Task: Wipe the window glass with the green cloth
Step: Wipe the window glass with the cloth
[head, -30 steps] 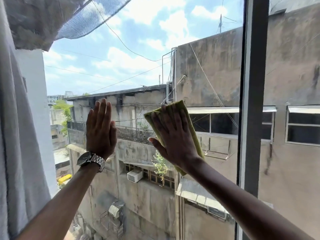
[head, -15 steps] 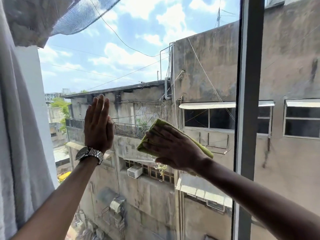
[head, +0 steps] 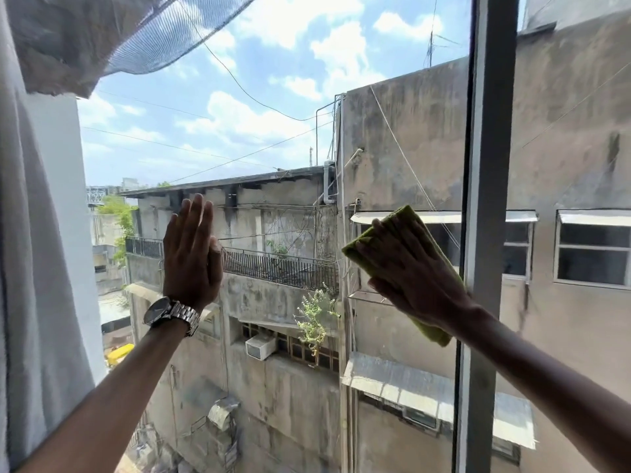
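Note:
My right hand presses a folded green cloth flat against the window glass, right beside the dark vertical frame bar. The cloth shows above my fingers and again below my wrist; its middle is hidden under the hand. My left hand, with a metal watch on the wrist, rests flat on the same pane further left, fingers straight and together, holding nothing.
A dark vertical window frame bar divides this pane from the one on the right. A pale curtain hangs at the left edge and bunches across the top left. Outside stand weathered concrete buildings and overhead cables.
My right hand has slid the cloth to the right across the glass, up to the frame bar. The left hand stays flat on the pane in the same place.

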Demonstrator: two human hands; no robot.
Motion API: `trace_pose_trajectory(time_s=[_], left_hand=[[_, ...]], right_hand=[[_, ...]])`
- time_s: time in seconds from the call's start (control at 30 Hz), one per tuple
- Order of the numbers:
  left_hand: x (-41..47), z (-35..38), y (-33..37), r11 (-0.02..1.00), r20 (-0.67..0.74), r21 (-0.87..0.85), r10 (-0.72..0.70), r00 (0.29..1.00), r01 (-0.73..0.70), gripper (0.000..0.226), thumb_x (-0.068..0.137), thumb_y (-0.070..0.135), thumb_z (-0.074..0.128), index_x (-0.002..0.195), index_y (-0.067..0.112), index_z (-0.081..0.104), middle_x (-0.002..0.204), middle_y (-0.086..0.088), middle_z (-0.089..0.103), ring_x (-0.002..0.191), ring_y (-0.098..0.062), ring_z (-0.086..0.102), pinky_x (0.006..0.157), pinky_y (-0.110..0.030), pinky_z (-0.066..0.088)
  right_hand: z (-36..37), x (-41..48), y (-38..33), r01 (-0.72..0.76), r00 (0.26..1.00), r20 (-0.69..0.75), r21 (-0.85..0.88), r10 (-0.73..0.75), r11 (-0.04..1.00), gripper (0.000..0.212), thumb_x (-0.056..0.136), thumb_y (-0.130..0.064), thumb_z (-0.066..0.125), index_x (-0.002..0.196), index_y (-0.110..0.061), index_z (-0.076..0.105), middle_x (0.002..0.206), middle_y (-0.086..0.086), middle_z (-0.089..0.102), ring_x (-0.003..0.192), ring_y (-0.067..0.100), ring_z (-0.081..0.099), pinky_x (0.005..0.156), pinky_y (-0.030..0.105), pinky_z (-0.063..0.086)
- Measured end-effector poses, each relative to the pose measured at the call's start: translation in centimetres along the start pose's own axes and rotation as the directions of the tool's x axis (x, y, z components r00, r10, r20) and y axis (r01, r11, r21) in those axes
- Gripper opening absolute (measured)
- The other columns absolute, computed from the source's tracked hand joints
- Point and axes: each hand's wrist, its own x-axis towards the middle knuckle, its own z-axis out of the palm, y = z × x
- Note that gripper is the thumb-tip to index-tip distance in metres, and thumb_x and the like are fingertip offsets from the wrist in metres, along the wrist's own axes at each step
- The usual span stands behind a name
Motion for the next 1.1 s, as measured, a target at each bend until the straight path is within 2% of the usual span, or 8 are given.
trace_pose_trajectory(time_s=[0.13, 0.2, 0.27, 0.4, 0.6, 0.83, 0.93, 1.1], left_hand=[[-0.2, 0.3, 0.0, 1.000, -0.010, 0.017, -0.007, 1.000, 0.007, 0.056, 0.104, 0.023, 0.026, 0.157, 0.003, 0.027, 0.166, -0.018, 0.026, 0.158, -0.029, 0.020, 0.130, -0.049, 0.019], [-0.3, 0.4, 0.0, 1.000, 0.000, 0.029, 0.003, 1.000, -0.003, 0.057, 0.104, 0.022, 0.028, 0.157, 0.003, 0.024, 0.167, -0.019, 0.025, 0.158, -0.030, 0.019, 0.129, -0.050, 0.019], [-0.3, 0.3, -0.2, 0.999, 0.006, 0.038, 0.016, 1.000, -0.016, 0.057, 0.104, 0.022, 0.029, 0.158, 0.003, 0.023, 0.167, -0.018, 0.024, 0.158, -0.031, 0.019, 0.129, -0.051, 0.020], [-0.3, 0.2, -0.7, 0.999, 0.006, 0.023, 0.037, 0.999, -0.037, 0.057, 0.103, 0.021, 0.029, 0.157, 0.004, 0.025, 0.167, -0.016, 0.025, 0.157, -0.030, 0.022, 0.128, -0.053, 0.023], [-0.3, 0.1, -0.6, 0.999, -0.013, 0.012, 0.045, 0.999, -0.045, 0.057, 0.103, 0.023, 0.027, 0.156, 0.003, 0.027, 0.166, -0.017, 0.028, 0.157, -0.030, 0.022, 0.127, -0.053, 0.025], [-0.2, 0.0, -0.5, 0.999, -0.006, 0.009, 0.036, 0.999, -0.036, 0.057, 0.104, 0.025, 0.026, 0.156, 0.003, 0.027, 0.165, -0.018, 0.028, 0.157, -0.031, 0.022, 0.128, -0.053, 0.024], [-0.3, 0.2, -0.6, 1.000, 0.009, 0.014, 0.022, 1.000, -0.022, 0.058, 0.104, 0.028, 0.024, 0.157, 0.005, 0.026, 0.167, -0.017, 0.026, 0.157, -0.030, 0.021, 0.129, -0.051, 0.022], [-0.2, 0.3, -0.4, 1.000, -0.003, 0.019, 0.012, 1.000, -0.012, 0.057, 0.104, 0.026, 0.026, 0.157, 0.006, 0.026, 0.167, -0.016, 0.026, 0.158, -0.028, 0.020, 0.130, -0.046, 0.019]], right_hand=[[0.2, 3.3, -0.8, 0.148, 0.989, -0.035, 0.032, -0.147, 0.988, 0.051, 0.107, -0.054, 0.038, 0.156, -0.043, 0.030, 0.169, 0.020, 0.012, 0.158, 0.031, 0.009, 0.131, 0.051, 0.011], [0.3, 6.0, -2.7, 0.230, 0.972, -0.060, 0.046, -0.227, 0.972, 0.057, 0.106, -0.056, 0.039, 0.159, -0.044, 0.020, 0.168, 0.023, 0.013, 0.157, 0.034, 0.012, 0.132, 0.046, 0.009], [0.5, 9.2, -5.4, 0.294, 0.951, -0.129, 0.105, -0.280, 0.950, 0.069, 0.105, -0.055, 0.041, 0.161, -0.035, 0.007, 0.166, 0.026, 0.019, 0.155, 0.037, 0.018, 0.132, 0.042, 0.008], [0.7, 12.8, -8.9, 0.356, 0.930, -0.125, 0.069, -0.346, 0.932, 0.047, 0.108, -0.048, 0.040, 0.154, -0.039, 0.037, 0.164, 0.028, 0.024, 0.153, 0.039, 0.024, 0.131, 0.044, 0.013], [0.6, 9.2, -7.4, 0.178, 0.980, -0.112, 0.138, -0.164, 0.974, 0.065, 0.107, -0.049, 0.042, 0.157, -0.007, 0.034, 0.164, 0.018, 0.032, 0.156, 0.029, 0.024, 0.130, 0.043, 0.020], [0.5, -1.2, -2.1, -0.040, 0.998, -0.051, 0.092, 0.045, 0.995, 0.071, 0.106, -0.055, 0.044, 0.160, -0.014, 0.024, 0.166, 0.015, 0.025, 0.158, 0.027, 0.016, 0.129, 0.047, 0.025], [0.3, -2.1, -2.2, -0.134, 0.987, -0.066, 0.125, 0.143, 0.983, 0.068, 0.105, -0.055, 0.043, 0.158, -0.016, 0.027, 0.166, 0.017, 0.024, 0.157, 0.028, 0.016, 0.131, 0.040, 0.014], [0.6, -1.2, -4.7, -0.224, 0.960, -0.130, 0.178, 0.248, 0.958, 0.066, 0.102, -0.047, 0.049, 0.155, -0.014, 0.030, 0.164, 0.020, 0.023, 0.155, 0.032, 0.019, 0.132, 0.037, 0.008]])
